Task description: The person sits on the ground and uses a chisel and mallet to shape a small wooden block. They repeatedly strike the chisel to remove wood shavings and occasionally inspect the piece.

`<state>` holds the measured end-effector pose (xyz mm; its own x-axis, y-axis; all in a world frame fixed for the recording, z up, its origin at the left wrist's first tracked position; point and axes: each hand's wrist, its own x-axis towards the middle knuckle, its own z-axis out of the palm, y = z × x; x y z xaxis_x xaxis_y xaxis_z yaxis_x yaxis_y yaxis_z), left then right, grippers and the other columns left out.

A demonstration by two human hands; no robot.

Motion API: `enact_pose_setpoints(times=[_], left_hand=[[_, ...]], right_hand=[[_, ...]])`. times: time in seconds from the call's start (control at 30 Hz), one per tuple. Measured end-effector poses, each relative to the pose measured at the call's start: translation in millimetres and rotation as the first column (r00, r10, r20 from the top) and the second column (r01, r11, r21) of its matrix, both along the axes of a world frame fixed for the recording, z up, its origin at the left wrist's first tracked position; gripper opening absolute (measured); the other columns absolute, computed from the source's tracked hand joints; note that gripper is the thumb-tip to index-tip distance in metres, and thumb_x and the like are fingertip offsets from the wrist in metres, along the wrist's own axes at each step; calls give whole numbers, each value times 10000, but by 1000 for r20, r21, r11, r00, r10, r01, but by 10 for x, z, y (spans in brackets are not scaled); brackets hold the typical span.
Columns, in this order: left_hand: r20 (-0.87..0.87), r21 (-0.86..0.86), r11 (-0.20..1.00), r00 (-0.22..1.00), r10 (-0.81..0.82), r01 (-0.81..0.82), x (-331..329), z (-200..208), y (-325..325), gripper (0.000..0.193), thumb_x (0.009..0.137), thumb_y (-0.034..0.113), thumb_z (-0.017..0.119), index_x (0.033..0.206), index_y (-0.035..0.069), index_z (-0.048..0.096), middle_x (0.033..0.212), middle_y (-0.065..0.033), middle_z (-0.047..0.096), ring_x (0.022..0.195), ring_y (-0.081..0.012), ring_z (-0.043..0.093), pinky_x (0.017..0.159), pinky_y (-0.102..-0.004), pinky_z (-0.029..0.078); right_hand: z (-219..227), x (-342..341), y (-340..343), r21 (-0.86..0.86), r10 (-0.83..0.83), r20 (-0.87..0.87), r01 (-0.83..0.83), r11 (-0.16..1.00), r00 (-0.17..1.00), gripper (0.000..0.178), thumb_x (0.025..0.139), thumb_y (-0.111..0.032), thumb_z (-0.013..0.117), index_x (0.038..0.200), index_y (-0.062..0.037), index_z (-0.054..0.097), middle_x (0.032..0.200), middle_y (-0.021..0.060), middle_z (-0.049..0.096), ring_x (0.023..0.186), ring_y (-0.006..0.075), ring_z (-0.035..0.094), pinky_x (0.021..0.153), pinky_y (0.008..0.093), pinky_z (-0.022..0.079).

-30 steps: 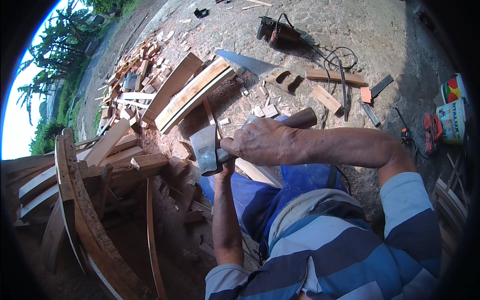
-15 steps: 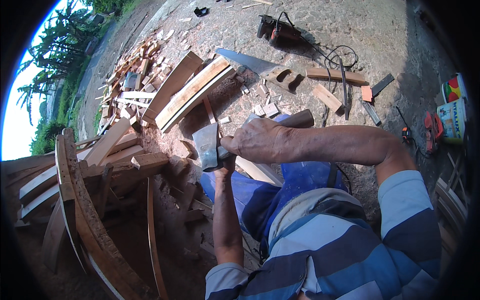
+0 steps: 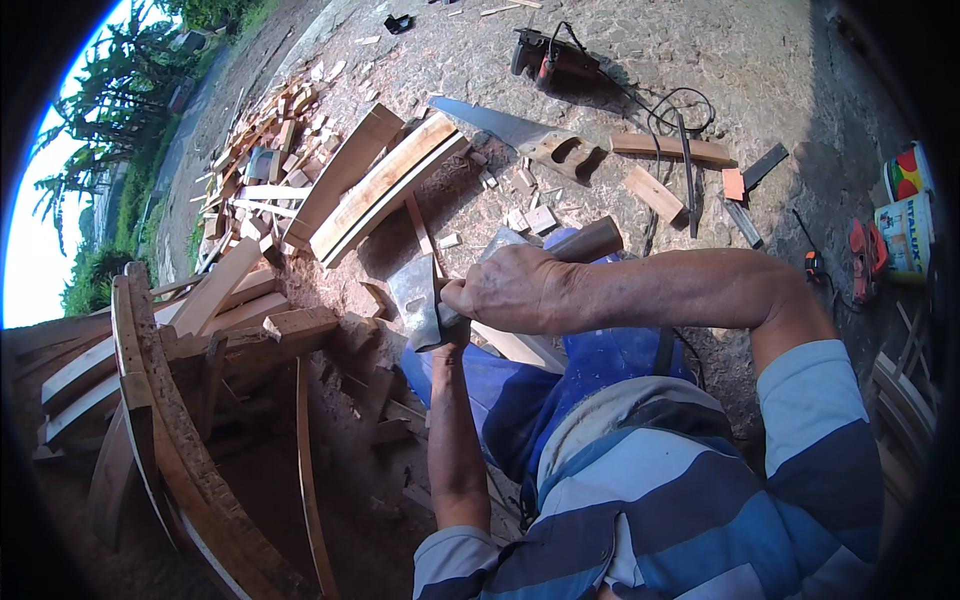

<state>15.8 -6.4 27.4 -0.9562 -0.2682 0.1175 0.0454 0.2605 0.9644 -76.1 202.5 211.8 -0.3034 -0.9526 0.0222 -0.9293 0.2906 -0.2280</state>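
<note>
A broad grey metal blade (image 3: 414, 300), like an axe or adze head, stands over my blue-trousered legs (image 3: 540, 390). My left hand (image 3: 455, 333) grips it from below, its fingers mostly hidden behind the blade and my other hand. My right hand (image 3: 515, 287) is closed against the blade's right edge; what its fingers hold is hidden. Beyond the right knuckles show another grey metal part (image 3: 502, 241) and a thick round wooden handle (image 3: 588, 241). Whether these belong to the same tool as the blade, I cannot tell.
Planks (image 3: 385, 190) and a heap of offcuts (image 3: 285, 120) lie ahead to the left. A handsaw (image 3: 510, 128) and a corded power tool (image 3: 555, 62) lie on the ground. Curved timbers (image 3: 165, 400) stand close on the left. Buckets (image 3: 905, 235) are at far right.
The blade has tilted slightly, and both hands have shifted a little with it. The handle end sits slightly farther left. Both hands keep nearly the same place and grip.
</note>
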Motion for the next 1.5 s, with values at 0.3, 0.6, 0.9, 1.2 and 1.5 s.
enact_pose_setpoints(times=[0.3, 0.6, 0.9, 1.2, 1.5], left_hand=[[-147, -169, 966, 974, 170, -194, -68, -801, -279, 534, 950, 434, 723, 1246, 14, 577, 1136, -97, 626, 1047, -239, 627, 928, -357, 499], [-239, 129, 969, 942, 235, -209, -406, 517, 157, 249, 849, 170, 807, 911, 48, 599, 816, -16, 611, 740, -92, 617, 661, -263, 513], [-371, 817, 534, 908, 194, 219, -610, 1091, 742, 220, 976, 175, 694, 1072, 70, 525, 998, -111, 593, 968, -229, 607, 945, -443, 524], [856, -514, 207, 513, 63, 832, -508, -429, 509, 549, 877, 478, 674, 1276, 102, 653, 1109, -163, 764, 1193, -374, 677, 1226, -633, 121], [591, -265, 890, 792, -155, 371, -354, -791, 494, 302, 946, 203, 624, 1193, 52, 710, 1057, -181, 768, 1029, -354, 743, 874, -447, 574]], right_hand=[[-121, -64, 40, 47, -72, 116, 67, 997, 991, 304, 945, -91, 591, 1232, -34, 509, 864, 163, 718, 821, 333, 774, 658, 437, 634], [-344, -288, 402, 29, -327, 421, 348, 937, 846, 448, 853, -159, 699, 1226, -37, 484, 916, 211, 718, 872, 394, 750, 772, 509, 605], [-744, -467, 429, -126, -102, 907, 494, 860, 409, 408, 882, -186, 755, 1216, -25, 584, 1012, 120, 681, 980, 198, 667, 888, 389, 522], [-1769, -220, 1839, 354, -787, 575, 799, 487, 225, 556, 823, -353, 753, 1191, -5, 524, 1034, 324, 690, 1026, 503, 675, 874, 548, 543], [-2406, 481, 2642, 373, -781, 624, 866, 333, 31, 616, 764, -260, 779, 1246, 38, 537, 1181, 320, 658, 1081, 490, 667, 909, 520, 531]])
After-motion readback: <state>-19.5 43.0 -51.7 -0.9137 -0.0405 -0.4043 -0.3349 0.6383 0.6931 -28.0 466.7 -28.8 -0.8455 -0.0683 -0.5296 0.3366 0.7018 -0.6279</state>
